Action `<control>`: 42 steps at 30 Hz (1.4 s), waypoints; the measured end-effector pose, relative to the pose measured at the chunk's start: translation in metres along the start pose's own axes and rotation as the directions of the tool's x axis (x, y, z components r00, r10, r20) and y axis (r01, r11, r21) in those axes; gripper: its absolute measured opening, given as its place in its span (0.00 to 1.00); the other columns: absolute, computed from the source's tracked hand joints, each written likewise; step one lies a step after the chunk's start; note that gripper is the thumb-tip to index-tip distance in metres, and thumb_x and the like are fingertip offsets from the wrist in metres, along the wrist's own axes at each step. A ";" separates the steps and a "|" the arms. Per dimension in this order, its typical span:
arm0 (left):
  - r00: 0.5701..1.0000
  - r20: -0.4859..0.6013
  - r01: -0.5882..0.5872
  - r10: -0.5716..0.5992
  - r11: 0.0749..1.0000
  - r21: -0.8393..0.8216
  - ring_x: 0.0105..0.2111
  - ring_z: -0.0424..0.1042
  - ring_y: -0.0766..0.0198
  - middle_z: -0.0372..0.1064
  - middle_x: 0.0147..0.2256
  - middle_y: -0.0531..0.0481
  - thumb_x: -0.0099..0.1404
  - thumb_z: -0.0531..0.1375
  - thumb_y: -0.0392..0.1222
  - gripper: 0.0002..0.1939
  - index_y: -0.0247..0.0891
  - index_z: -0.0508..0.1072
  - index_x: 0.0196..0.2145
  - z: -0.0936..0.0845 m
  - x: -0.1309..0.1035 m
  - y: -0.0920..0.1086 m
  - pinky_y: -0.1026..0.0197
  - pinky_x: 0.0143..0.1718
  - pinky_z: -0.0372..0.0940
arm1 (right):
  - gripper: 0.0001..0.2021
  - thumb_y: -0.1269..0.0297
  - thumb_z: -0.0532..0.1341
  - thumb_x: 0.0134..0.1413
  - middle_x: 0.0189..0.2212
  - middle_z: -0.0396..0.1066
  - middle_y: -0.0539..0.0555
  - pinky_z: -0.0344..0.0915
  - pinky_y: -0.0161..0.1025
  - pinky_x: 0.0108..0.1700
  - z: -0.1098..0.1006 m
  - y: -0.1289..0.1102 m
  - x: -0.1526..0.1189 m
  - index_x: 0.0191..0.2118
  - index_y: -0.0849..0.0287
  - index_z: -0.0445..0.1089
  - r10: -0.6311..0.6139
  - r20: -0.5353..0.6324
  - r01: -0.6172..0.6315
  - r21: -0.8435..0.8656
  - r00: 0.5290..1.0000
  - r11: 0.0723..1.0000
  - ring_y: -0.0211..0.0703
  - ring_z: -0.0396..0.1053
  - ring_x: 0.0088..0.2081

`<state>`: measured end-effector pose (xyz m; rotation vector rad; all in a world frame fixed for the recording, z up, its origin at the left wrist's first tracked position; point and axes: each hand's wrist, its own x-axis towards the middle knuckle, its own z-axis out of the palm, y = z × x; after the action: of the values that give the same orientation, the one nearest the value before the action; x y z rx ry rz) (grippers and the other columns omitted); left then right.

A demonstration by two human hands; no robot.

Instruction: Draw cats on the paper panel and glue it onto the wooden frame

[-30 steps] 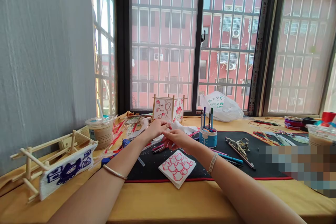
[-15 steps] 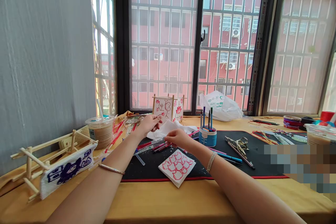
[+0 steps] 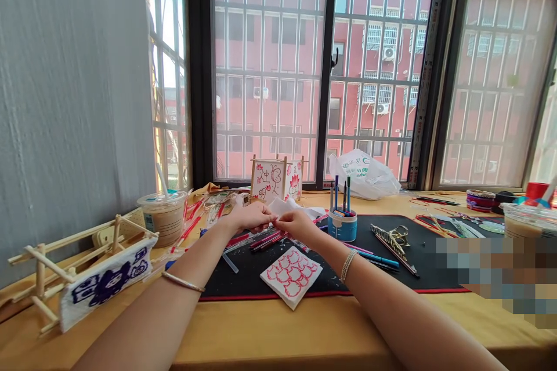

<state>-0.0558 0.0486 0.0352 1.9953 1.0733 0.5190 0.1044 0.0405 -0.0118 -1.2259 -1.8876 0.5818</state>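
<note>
Relative to the frame half a second earlier, the left hand and right hand have closed the gap between them; their fingertips now meet above the black mat. Each grip has thumb and fingers drawn together; whether a small item is pinched between them cannot be determined. A rumpled white sheet lies just behind the hands, in front of the paper lantern with red flower drawings. Loose pens lie on the mat below the hands. The white square with red scalloped pattern lies nearer the person, its front corner extending past the mat's edge over the yellow-covered surface. The blue pen holder stands upright, right of the right hand.
</note>
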 end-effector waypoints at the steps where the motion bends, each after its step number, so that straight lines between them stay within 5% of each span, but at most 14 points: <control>1: 1.000 0.002 0.004 -0.004 1.000 0.006 0.13 0.51 0.74 0.55 0.13 0.58 0.43 0.62 0.61 0.22 0.37 0.64 0.19 0.000 0.000 0.000 0.65 0.17 0.44 | 0.13 0.59 0.58 0.47 0.15 0.64 0.49 0.51 0.31 0.22 -0.001 0.000 0.000 0.21 0.63 0.69 -0.001 -0.012 0.001 -0.014 1.000 1.000 0.33 0.58 0.19; 10: 0.999 0.040 -0.015 0.014 1.000 0.014 0.15 0.48 0.74 0.52 0.13 0.59 0.41 0.61 0.65 0.27 0.36 0.71 0.23 0.005 -0.001 0.001 0.65 0.17 0.42 | 0.09 0.69 0.56 0.46 0.15 0.62 0.48 0.48 0.32 0.24 -0.015 -0.006 -0.001 0.18 0.62 0.65 -0.017 -0.156 -0.002 -0.119 0.988 0.993 0.33 0.57 0.21; 21: 0.995 -0.020 -0.099 0.099 0.995 0.005 0.14 0.54 0.73 0.61 0.14 0.55 0.43 0.62 0.61 0.23 0.35 0.70 0.20 0.006 0.005 -0.002 0.65 0.17 0.45 | 0.15 0.64 0.53 0.52 0.13 0.54 0.46 0.46 0.33 0.23 -0.017 -0.011 0.000 0.16 0.61 0.58 0.024 -0.194 -0.026 -0.010 0.981 1.000 0.32 0.52 0.20; 26: 0.978 -0.160 -0.142 0.131 0.988 -0.058 0.13 0.53 0.74 0.64 0.16 0.55 0.45 0.60 0.61 0.23 0.35 0.67 0.24 0.003 0.007 -0.002 0.66 0.16 0.45 | 0.05 0.66 0.59 0.47 0.18 0.62 0.48 0.54 0.31 0.22 -0.016 -0.011 -0.006 0.25 0.62 0.68 0.174 0.046 -0.179 0.154 0.984 0.972 0.32 0.57 0.19; 31: 0.968 -0.185 -0.193 0.169 0.973 -0.123 0.13 0.53 0.75 0.63 0.16 0.56 0.46 0.61 0.59 0.22 0.36 0.65 0.23 0.009 0.004 0.005 0.67 0.16 0.47 | 0.10 0.61 0.65 0.42 0.23 0.66 0.49 0.58 0.30 0.24 -0.012 -0.016 -0.015 0.32 0.59 0.72 0.158 0.223 -0.223 0.307 0.962 0.925 0.32 0.60 0.22; 37: 0.965 -0.220 -0.185 0.145 0.967 -0.176 0.13 0.55 0.75 0.65 0.16 0.57 0.48 0.62 0.57 0.20 0.37 0.62 0.23 0.007 0.007 0.002 0.68 0.15 0.48 | 0.09 0.61 0.63 0.45 0.18 0.63 0.47 0.55 0.27 0.21 -0.015 -0.013 -0.008 0.24 0.63 0.69 0.187 0.122 -0.221 0.412 0.975 0.884 0.28 0.55 0.18; 42: 0.979 -0.201 -0.069 0.024 0.972 -0.224 0.11 0.55 0.74 0.65 0.14 0.55 0.53 0.59 0.51 0.15 0.35 0.64 0.24 0.008 0.009 -0.003 0.68 0.14 0.49 | 0.11 0.60 0.59 0.48 0.17 0.64 0.48 0.52 0.28 0.20 -0.019 -0.010 -0.003 0.24 0.64 0.70 0.191 0.025 -0.181 0.471 0.981 0.863 0.28 0.54 0.16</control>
<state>-0.0465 0.0535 0.0280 1.7957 1.0341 0.8425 0.1152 0.0326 0.0050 -1.0822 -1.4891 1.0595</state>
